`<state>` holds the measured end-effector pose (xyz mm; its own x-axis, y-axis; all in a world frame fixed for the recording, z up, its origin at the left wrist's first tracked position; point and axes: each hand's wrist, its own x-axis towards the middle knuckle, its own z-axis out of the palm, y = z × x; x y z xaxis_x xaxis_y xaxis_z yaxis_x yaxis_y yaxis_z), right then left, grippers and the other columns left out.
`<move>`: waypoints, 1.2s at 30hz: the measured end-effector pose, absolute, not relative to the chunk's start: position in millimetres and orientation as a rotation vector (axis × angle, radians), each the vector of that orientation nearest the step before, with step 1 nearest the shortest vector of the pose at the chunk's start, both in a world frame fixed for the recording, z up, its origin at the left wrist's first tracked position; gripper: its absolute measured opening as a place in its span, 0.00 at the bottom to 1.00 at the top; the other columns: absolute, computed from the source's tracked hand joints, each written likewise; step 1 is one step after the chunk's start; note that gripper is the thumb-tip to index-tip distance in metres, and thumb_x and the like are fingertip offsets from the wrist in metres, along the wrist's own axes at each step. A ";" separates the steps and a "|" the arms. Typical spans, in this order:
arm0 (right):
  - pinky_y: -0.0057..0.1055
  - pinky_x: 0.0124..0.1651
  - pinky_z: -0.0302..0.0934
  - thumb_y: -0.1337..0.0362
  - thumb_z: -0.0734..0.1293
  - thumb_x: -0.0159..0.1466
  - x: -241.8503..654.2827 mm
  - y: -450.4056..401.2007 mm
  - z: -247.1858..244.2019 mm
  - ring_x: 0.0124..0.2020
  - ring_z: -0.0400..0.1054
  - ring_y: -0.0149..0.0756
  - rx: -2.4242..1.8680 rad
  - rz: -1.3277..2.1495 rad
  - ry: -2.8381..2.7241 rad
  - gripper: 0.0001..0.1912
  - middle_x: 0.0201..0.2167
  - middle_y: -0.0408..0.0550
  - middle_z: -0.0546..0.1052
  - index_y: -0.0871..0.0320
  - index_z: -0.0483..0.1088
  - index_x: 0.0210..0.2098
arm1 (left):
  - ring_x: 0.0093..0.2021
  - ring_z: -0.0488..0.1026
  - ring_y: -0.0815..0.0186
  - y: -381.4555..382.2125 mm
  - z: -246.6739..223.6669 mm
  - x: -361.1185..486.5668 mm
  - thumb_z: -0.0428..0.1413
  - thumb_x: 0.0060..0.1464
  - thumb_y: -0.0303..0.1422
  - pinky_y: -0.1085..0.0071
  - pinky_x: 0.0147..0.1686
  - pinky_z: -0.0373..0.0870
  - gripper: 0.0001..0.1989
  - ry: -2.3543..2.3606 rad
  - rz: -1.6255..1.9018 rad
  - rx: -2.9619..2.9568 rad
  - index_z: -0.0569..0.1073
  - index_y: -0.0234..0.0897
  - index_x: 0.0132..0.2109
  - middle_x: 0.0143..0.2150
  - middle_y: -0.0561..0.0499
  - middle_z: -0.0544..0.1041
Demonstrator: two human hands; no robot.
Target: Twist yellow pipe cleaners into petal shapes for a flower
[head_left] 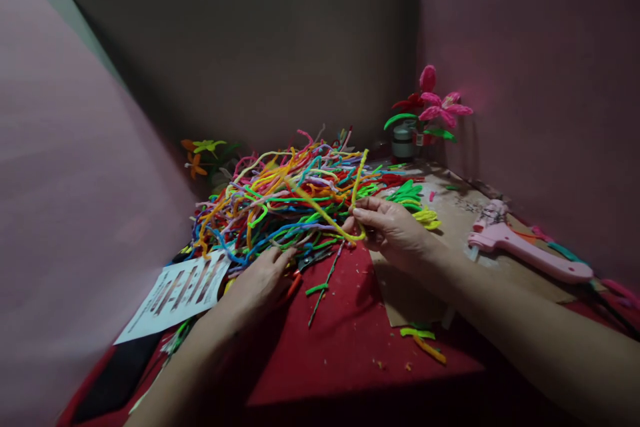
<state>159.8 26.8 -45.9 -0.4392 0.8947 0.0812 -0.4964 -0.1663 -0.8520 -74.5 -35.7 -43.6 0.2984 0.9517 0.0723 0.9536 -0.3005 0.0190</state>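
In the right hand (pixel 393 223), pinched tight between thumb and finger: a thin, bent, fuzzy yellow stem (pixel 359 179), up in front of the big messy heap of soft, bright fuzzy stems (pixel 285 200). Best to pinch close to the bend, gently, so as not to squash the fuzz. Keep both long ends clear of the heap. With the left hand (pixel 263 280), low at the heap's front edge, fingers a bit curled, cannot tell if holding anything, watch out for the dark metal tool with orange-red handles (pixel 311 260).
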 end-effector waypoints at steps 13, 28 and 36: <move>0.23 0.17 0.52 0.63 0.70 0.49 155.0 27.0 -56.1 0.16 0.62 0.25 -0.477 1.771 -1.029 0.12 0.21 0.42 0.73 0.60 0.64 0.27 | 0.17 0.58 0.78 -24.5 -28.4 20.4 0.56 0.49 0.36 0.81 0.15 0.56 0.10 -2.349 -2.326 -2.527 0.70 0.32 0.33 0.23 0.55 0.66; 0.21 0.16 0.52 0.61 0.71 0.47 151.4 25.9 -62.4 0.15 0.61 0.24 -0.623 1.766 -1.043 0.13 0.17 0.39 0.69 0.61 0.65 0.26 | 0.17 0.65 0.74 -9.8 -42.5 21.8 0.57 0.48 0.37 0.79 0.12 0.60 0.11 -2.241 -2.385 -2.592 0.67 0.32 0.30 0.21 0.53 0.71; 0.21 0.17 0.51 0.62 0.69 0.49 150.7 22.0 -61.6 0.15 0.58 0.22 -0.695 1.728 -1.090 0.11 0.18 0.40 0.69 0.61 0.65 0.25 | 0.15 0.63 0.76 -10.0 -38.3 21.9 0.57 0.47 0.36 0.81 0.11 0.58 0.11 -2.222 -2.347 -2.465 0.67 0.32 0.27 0.20 0.55 0.70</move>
<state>150.7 22.0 -61.6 -0.3930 0.9193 0.0197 -0.4139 -0.1577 -0.8966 21.9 -10.0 -38.3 -0.0136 0.9920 0.1255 0.0710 -0.1242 0.9897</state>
